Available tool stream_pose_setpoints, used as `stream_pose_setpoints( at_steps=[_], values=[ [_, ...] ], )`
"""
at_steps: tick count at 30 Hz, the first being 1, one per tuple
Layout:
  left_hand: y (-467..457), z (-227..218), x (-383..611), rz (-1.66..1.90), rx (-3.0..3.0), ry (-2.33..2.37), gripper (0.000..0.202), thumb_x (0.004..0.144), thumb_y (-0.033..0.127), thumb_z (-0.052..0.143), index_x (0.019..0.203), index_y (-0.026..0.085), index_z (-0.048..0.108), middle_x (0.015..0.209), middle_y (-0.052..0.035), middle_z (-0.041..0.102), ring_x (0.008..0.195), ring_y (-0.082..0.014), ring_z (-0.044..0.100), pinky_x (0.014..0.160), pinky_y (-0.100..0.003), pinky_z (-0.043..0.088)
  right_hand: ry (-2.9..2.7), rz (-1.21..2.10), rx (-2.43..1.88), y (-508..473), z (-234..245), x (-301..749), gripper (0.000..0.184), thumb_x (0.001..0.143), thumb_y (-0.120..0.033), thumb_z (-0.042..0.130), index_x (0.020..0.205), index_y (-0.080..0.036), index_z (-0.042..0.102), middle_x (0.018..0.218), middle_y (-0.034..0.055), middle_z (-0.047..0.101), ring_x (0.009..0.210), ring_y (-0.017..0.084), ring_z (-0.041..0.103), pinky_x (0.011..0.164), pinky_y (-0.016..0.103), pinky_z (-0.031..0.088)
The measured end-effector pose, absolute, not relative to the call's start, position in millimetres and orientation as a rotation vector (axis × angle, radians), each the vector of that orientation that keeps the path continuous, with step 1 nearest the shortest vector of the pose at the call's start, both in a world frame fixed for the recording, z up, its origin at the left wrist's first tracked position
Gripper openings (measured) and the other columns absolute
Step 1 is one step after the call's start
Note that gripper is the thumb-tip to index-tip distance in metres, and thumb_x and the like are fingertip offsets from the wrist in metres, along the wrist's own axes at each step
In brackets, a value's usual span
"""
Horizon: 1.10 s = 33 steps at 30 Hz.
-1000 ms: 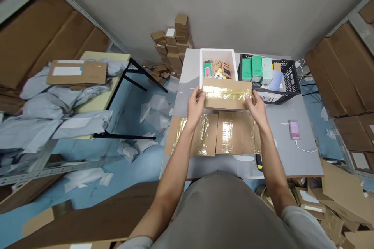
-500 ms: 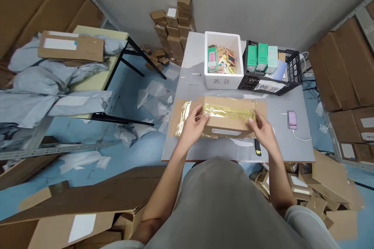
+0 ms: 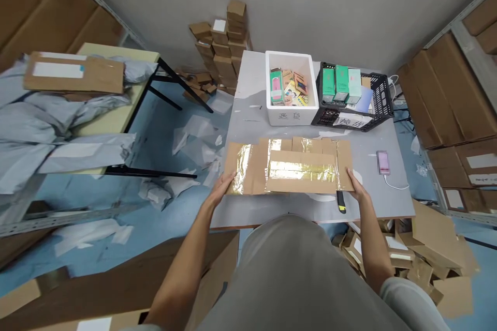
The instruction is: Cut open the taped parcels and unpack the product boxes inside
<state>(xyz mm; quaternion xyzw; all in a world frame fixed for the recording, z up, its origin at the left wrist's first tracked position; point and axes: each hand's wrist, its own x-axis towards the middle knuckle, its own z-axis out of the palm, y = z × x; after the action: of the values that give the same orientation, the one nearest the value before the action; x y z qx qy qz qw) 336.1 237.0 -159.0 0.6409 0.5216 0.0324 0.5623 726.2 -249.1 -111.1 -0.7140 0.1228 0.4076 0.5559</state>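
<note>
A flattened cardboard sheet (image 3: 246, 168) with shiny tape lies on the grey table (image 3: 248, 114) in front of me. On top of it rests a small taped cardboard box (image 3: 301, 171). My left hand (image 3: 222, 187) grips the sheet's left edge and my right hand (image 3: 355, 184) grips its right edge. Both hands have their fingers curled on the cardboard. Neither hand touches the small box.
Behind the sheet stand a white foam box (image 3: 289, 115) of small packets and a black crate (image 3: 382, 108) with green cartons. A phone (image 3: 383, 162) on a cable and a yellow-black knife (image 3: 340, 201) lie to the right. Cardboard and grey mailers litter the floor and the side table (image 3: 116, 119).
The small taped box went from held up near the foam box down onto the flat sheet. Both hands let go of it and moved outward to the sheet's edges.
</note>
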Motion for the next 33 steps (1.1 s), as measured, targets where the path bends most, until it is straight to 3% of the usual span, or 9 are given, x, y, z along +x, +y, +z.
stream_pose_setpoints(
  at_steps=[3, 9, 15, 21, 24, 26, 28, 30, 33],
  values=[
    [225.2, -165.5, 338.3, 0.03, 1.33, 1.301, 0.092, 0.095, 0.072, 0.083, 0.166, 0.018, 0.061, 0.159, -0.0201, 0.073, 0.147, -0.0355, 0.073, 0.127, -0.048, 0.058, 0.365, 1.013, -1.644, -247.5, -116.7, 723.5, 0.044, 0.104, -0.056, 0.079, 0.136, -0.026, 0.077, 0.142, 0.0101, 0.085, 0.129, 0.028, 0.083, 0.107, 0.039, 0.072],
    [239.4, -167.6, 357.8, 0.082, 1.201, 1.273, 0.085, 0.099, 0.061, 0.084, 0.17, 0.021, 0.058, 0.168, -0.0155, 0.067, 0.157, -0.0341, 0.066, 0.135, -0.048, 0.05, 0.273, 1.014, -1.672, -232.6, -105.0, 766.8, 0.046, 0.099, -0.054, 0.087, 0.133, -0.024, 0.079, 0.133, 0.0127, 0.087, 0.117, 0.029, 0.086, 0.096, 0.037, 0.075],
    [265.3, -165.3, 417.0, 0.21, 1.297, 1.158, 0.079, 0.101, 0.061, 0.076, 0.166, 0.018, 0.062, 0.167, -0.0155, 0.068, 0.157, -0.0343, 0.065, 0.135, -0.048, 0.051, 0.237, 1.013, -1.679, -196.6, -95.2, 834.1, 0.045, 0.1, -0.051, 0.085, 0.136, -0.025, 0.078, 0.139, 0.0141, 0.085, 0.117, 0.029, 0.085, 0.094, 0.041, 0.076],
    [277.8, -169.4, 455.2, 0.258, 1.339, 1.203, 0.075, 0.103, 0.062, 0.071, 0.164, 0.019, 0.064, 0.166, -0.0153, 0.069, 0.155, -0.0338, 0.066, 0.131, -0.045, 0.054, 0.183, 1.059, -1.777, -176.5, -111.1, 861.8, 0.039, 0.098, -0.054, 0.085, 0.122, -0.025, 0.08, 0.131, 0.0143, 0.087, 0.117, 0.028, 0.085, 0.1, 0.04, 0.073],
    [280.4, -173.1, 458.7, 0.202, 1.435, 1.273, 0.079, 0.103, 0.068, 0.068, 0.163, 0.018, 0.065, 0.16, -0.0169, 0.073, 0.152, -0.0368, 0.069, 0.132, -0.049, 0.052, 0.108, 1.0, -1.904, -173.1, -116.1, 865.4, 0.041, 0.094, -0.055, 0.087, 0.118, -0.022, 0.081, 0.126, 0.0174, 0.088, 0.116, 0.032, 0.085, 0.105, 0.046, 0.072],
    [279.1, -172.1, 460.2, 0.218, 1.555, 1.36, 0.089, 0.101, 0.069, 0.069, 0.17, 0.013, 0.058, 0.168, -0.0215, 0.065, 0.161, -0.0412, 0.059, 0.139, -0.055, 0.042, 0.078, 0.905, -1.988, -170.0, -114.7, 866.3, 0.048, 0.088, -0.052, 0.092, 0.122, -0.019, 0.08, 0.131, 0.0203, 0.086, 0.125, 0.035, 0.082, 0.114, 0.051, 0.067],
    [272.3, -167.7, 464.4, 0.33, 1.732, 1.375, 0.099, 0.1, 0.065, 0.071, 0.177, 0.008, 0.046, 0.182, -0.0255, 0.047, 0.175, -0.0437, 0.037, 0.147, -0.058, 0.023, 0.032, 0.697, -2.059, -164.8, -110.8, 862.8, 0.063, 0.083, -0.049, 0.096, 0.134, -0.017, 0.077, 0.149, 0.0235, 0.078, 0.144, 0.038, 0.072, 0.128, 0.056, 0.057],
    [257.4, -161.2, 473.2, 0.469, 1.891, 1.25, 0.098, 0.102, 0.058, 0.07, 0.18, 0.007, 0.04, 0.189, -0.0242, 0.034, 0.182, -0.0406, 0.018, 0.15, -0.056, 0.01, -0.067, 0.437, -2.107, -156.1, -106.7, 851.3, 0.076, 0.086, -0.056, 0.09, 0.147, -0.015, 0.073, 0.167, 0.0242, 0.066, 0.16, 0.038, 0.059, 0.138, 0.057, 0.045],
    [220.5, -151.0, 495.2, 0.528, 1.887, 0.926, 0.088, 0.103, 0.041, 0.068, 0.183, 0.018, 0.038, 0.192, -0.0149, 0.032, 0.183, -0.0336, 0.018, 0.15, -0.051, 0.013, -0.221, 0.302, -2.042, -136.5, -104.0, 818.3, 0.08, 0.095, -0.074, 0.071, 0.152, -0.018, 0.073, 0.169, 0.0199, 0.066, 0.163, 0.035, 0.058, 0.137, 0.054, 0.046]
  ],
)
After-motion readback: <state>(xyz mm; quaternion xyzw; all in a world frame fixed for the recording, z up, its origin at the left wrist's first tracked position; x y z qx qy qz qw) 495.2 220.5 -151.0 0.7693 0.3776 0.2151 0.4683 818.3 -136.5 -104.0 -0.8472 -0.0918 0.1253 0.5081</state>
